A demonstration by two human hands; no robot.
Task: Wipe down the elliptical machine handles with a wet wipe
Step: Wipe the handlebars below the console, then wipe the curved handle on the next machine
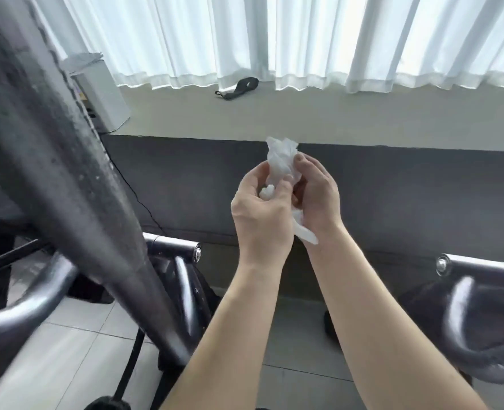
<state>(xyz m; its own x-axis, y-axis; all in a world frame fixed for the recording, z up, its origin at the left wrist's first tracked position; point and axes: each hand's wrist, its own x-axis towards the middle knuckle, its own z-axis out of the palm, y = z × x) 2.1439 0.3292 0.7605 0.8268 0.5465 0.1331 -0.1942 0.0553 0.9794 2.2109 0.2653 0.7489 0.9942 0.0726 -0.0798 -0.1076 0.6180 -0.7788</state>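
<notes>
- Evidently the wet wipe point(281, 162) is out and in hand, bunched just above frame centre and touching no handle.
- Left hand point(262, 211) and right hand point(317, 196) both pinch it with curled fingers (a tail hangs by the right wrist).
- Thick dark handle point(55, 149) runs from 10 towards 6 o'clock, apart from the wipe.
- Nothing shows it cleaned, so I judge the wiping largely left.

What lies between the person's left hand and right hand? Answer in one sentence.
In the head view, a crumpled white wet wipe lies between the left hand and the right hand; both hold it.
</notes>
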